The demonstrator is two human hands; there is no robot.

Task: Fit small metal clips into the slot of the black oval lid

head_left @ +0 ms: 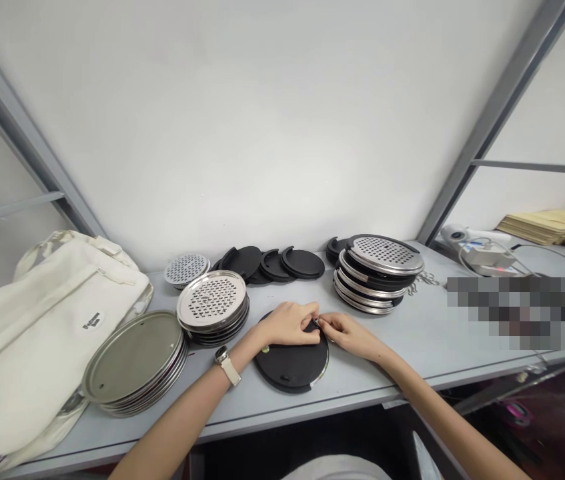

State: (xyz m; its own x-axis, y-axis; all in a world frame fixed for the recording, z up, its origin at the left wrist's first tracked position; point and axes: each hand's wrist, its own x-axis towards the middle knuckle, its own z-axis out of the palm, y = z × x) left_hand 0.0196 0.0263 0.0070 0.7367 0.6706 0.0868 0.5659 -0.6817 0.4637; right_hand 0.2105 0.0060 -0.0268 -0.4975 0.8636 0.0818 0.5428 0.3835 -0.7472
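A round black disc (292, 363) lies flat on the grey table top (392, 360), with a thin steel edge showing at its lower right. My left hand (287, 323) rests on its upper part, and my right hand (345, 335) comes in from the right. Their fingertips meet at the disc's upper right rim, pinching a small dark piece (317, 323) that is mostly hidden. A stack of perforated steel plates (212, 308) stands left of my left hand. A taller stack with black discs between steel plates (379, 273) stands to the right.
Several black notched discs (282, 265) lie at the back, beside a perforated steel plate (187, 269). Plain steel discs (135, 363) are stacked near a cream canvas bag (47, 333). A white corded device (477, 250) and yellowish paper stacks (552, 227) sit far right.
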